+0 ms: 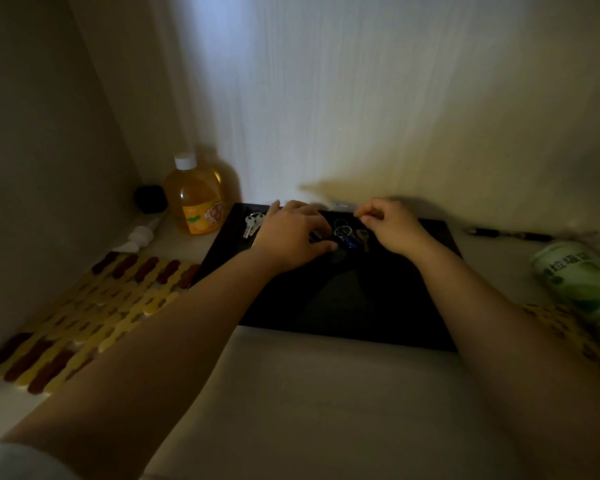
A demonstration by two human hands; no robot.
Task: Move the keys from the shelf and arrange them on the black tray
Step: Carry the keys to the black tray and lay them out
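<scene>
Nearest the camera we see a pale sleeve cuff at the lower left, from which the left forearm runs up and to the right onto the black tray. We note that the tray lies flat on the light shelf surface, its far edge close to the back wall. Our left hand rests palm down over the tray's far middle, fingers spread and curled loosely over a dark object that we cannot identify; whether it is gripped cannot be told. Our right hand hovers over the tray's far right part, thumb and forefinger pinched nearly together, the remaining fingers curled; we cannot tell what, if anything, sits in the pinch. Between the two hands lies a cluster of key rings with a blue tag on the tray; its orientation is unclear in the dim light. Silver keys on a ring lie at the tray's far left corner, ring toward the wall, long axis running toward the camera and slightly left. Left of the tray stand an orange drink bottle and a yellow and brown mat. Right of the tray lie a black pen and a green can on its side.
</scene>
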